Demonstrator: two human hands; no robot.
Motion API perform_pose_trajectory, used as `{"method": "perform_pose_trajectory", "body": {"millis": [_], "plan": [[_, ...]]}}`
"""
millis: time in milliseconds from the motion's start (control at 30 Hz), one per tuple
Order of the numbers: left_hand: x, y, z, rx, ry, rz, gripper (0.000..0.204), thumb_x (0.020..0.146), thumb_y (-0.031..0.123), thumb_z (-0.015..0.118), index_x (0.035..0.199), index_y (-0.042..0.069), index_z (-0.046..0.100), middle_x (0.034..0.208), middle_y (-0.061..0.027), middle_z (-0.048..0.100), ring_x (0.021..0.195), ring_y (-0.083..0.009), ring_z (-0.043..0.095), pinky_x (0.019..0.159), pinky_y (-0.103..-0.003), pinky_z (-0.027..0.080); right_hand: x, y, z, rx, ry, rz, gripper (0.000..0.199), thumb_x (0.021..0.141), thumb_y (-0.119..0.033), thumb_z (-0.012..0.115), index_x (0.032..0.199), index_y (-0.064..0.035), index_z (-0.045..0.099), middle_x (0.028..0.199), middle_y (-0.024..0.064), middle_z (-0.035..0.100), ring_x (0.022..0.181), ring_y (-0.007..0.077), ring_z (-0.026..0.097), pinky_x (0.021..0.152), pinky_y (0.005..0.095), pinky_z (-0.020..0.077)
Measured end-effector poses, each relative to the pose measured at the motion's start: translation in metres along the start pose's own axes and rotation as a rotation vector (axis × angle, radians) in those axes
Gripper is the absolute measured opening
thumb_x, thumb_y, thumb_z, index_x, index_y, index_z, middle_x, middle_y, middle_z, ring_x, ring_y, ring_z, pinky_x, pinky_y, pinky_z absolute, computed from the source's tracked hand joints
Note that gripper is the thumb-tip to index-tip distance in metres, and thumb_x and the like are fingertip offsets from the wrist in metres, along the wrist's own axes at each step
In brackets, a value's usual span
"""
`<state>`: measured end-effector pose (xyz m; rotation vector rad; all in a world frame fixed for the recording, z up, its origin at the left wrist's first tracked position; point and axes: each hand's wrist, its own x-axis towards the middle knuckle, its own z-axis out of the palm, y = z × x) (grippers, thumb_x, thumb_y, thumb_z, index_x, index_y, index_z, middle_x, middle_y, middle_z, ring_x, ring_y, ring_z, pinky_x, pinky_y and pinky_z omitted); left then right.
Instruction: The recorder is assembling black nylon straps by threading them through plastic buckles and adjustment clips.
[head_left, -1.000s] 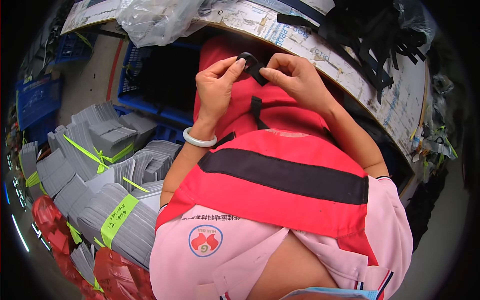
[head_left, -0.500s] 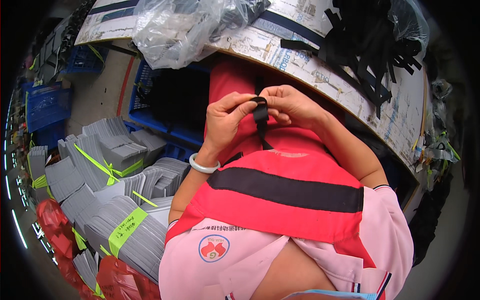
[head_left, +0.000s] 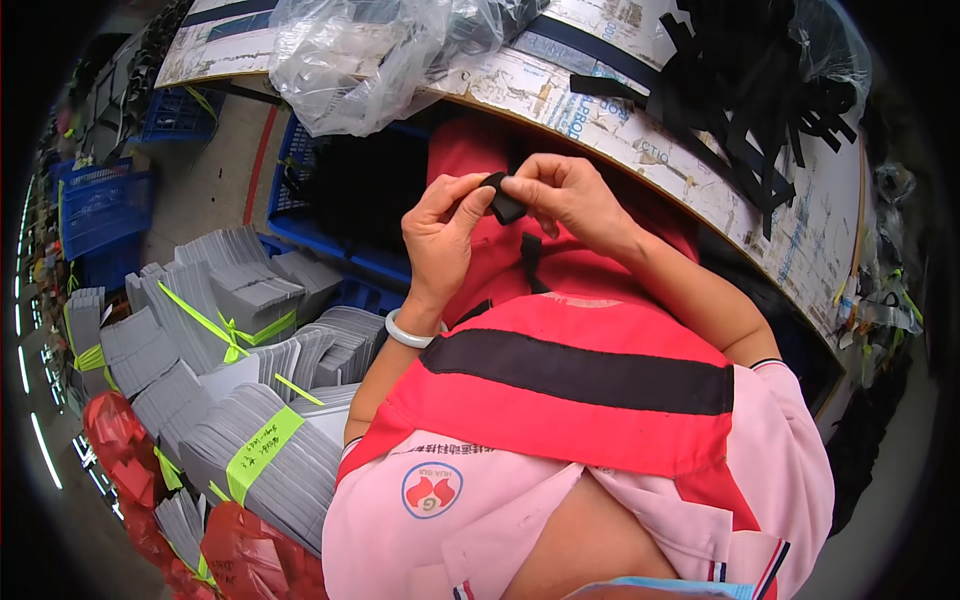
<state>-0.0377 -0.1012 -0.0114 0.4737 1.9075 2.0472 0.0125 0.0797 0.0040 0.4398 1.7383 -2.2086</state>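
A black webbing strap (head_left: 508, 207) is bent into a small loop between my two hands, above my lap. My left hand (head_left: 440, 228) pinches one side of the loop between thumb and fingertips. From the other side, my right hand (head_left: 572, 200) grips it with the thumb and curled fingers. Below the fingers, more black strap (head_left: 531, 262) hangs down against the red apron (head_left: 580, 330). Part of the strap is hidden behind the fingers of my right hand.
Ahead is a worn white table (head_left: 600, 110) with a pile of black straps (head_left: 745, 120) and a clear plastic bag (head_left: 345, 70). A blue crate (head_left: 290, 215) holding dark material stands below. On the left are grey sheet stacks (head_left: 250, 440) tied with yellow-green bands, and red bags (head_left: 250, 550).
The strap loop has shifted slightly left and turned, showing a wider flat face. My right hand has moved a little up and left, its fingers more curled.
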Motion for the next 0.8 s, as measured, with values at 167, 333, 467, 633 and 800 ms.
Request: {"method": "perform_pose_trajectory", "body": {"millis": [167,333,467,633,800], "plan": [[0.007,0.010,-0.009,0.016,-0.132,0.001,0.012,0.086,-0.001,0.068,0.098,-0.004,0.070,0.082,-0.0028,0.063,0.076,-0.0089,0.058,0.068,-0.021,0.045,0.011,-0.001,-0.012,0.307,-0.334,0.205,0.020,0.098,-0.024,0.058,0.095,-0.0045,0.058,0.065,-0.0012,0.052,0.046,0.0046,0.045,0.039,0.0178,0.0305],[0.003,0.046,-0.065,0.086,-0.226,-0.170,0.012,0.084,-0.006,0.065,0.095,-0.004,0.069,0.081,-0.0022,0.061,0.072,-0.0066,0.054,0.063,-0.019,0.040,0.023,-0.014,-0.022,0.109,0.054,-0.039,0.016,0.098,-0.022,0.058,0.093,-0.0065,0.059,0.065,-0.0037,0.050,0.049,0.0033,0.042,0.045,0.0171,0.0336],[0.014,0.061,-0.125,0.687,0.121,-0.064,0.041,0.082,0.005,0.071,0.122,0.003,0.061,0.113,-0.0087,0.060,0.098,-0.0176,0.059,0.082,-0.028,0.048,0.039,-0.013,-0.051,-0.042,0.134,-0.139,0.017,0.098,-0.023,0.058,0.094,-0.0061,0.059,0.068,-0.0035,0.051,0.055,0.0035,0.046,0.050,0.0188,0.0376],[0.087,0.032,-0.106,1.235,0.122,0.301,0.074,0.075,0.023,0.077,0.140,0.011,0.044,0.140,-0.0134,0.043,0.134,-0.0314,0.036,0.112,-0.048,0.021,0.048,-0.008,-0.029,-0.189,0.008,-0.106,0.018,0.096,-0.021,0.059,0.104,-0.0039,0.061,0.075,-0.0009,0.055,0.060,0.0057,0.050,0.053,0.0203,0.0419],[0.137,-0.006,-0.062,0.791,-0.087,0.395,0.016,0.083,0.004,0.059,0.096,0.006,0.069,0.084,-0.0170,0.062,0.077,-0.0376,0.061,0.065,-0.039,0.048,0.056,-0.020,-0.021,-0.080,0.164,-0.196,0.061,0.094,-0.025,0.063,0.144,-0.0066,0.033,0.104,0.0088,0.058,0.074,0.0105,0.058,0.062,0.0215,0.0485]]}}
